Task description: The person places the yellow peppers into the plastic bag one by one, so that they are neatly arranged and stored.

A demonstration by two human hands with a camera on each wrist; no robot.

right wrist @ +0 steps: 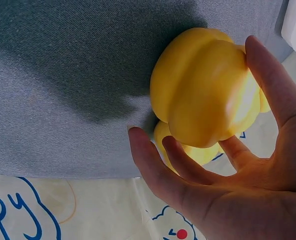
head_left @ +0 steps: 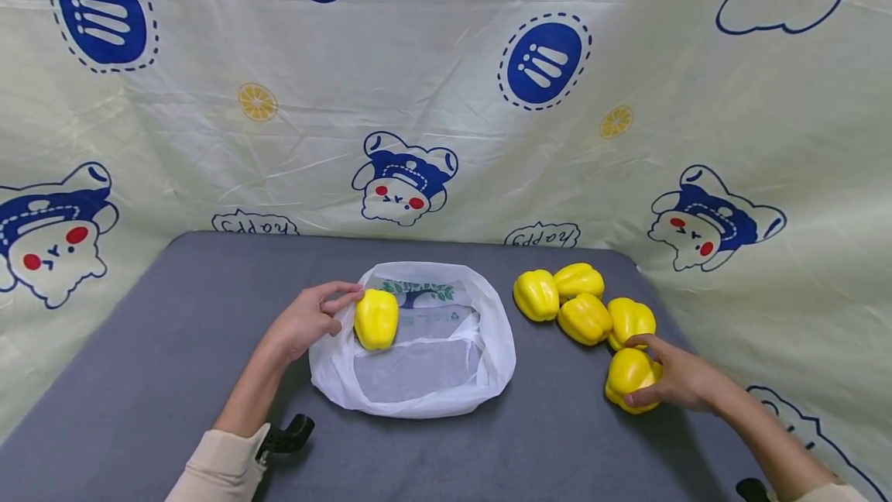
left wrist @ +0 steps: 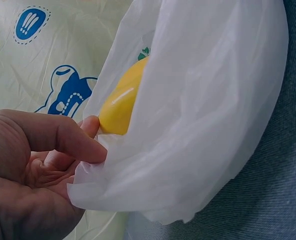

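the left hand [head_left: 304, 322] is pinching one white bag [head_left: 418, 405], one yellow pepper [head_left: 376, 320] is lying inside it, and the right hand [head_left: 686, 379] is holding, fingers wide, the nearest pepper [head_left: 631, 378] of five at the right.

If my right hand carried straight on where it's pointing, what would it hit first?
The nearest yellow pepper, which your right hand is cupped around; how firm the contact is, I can't tell.

Head: from above the table [head_left: 543, 448], forward and down toward the curtain [head_left: 432, 76], farthest off.
Left wrist: close, past left hand [left wrist: 35, 182] onto bag [left wrist: 202, 110].
Right wrist: close, past right hand [right wrist: 237, 190] onto pepper [right wrist: 202, 90].
Head and left wrist: share bag.
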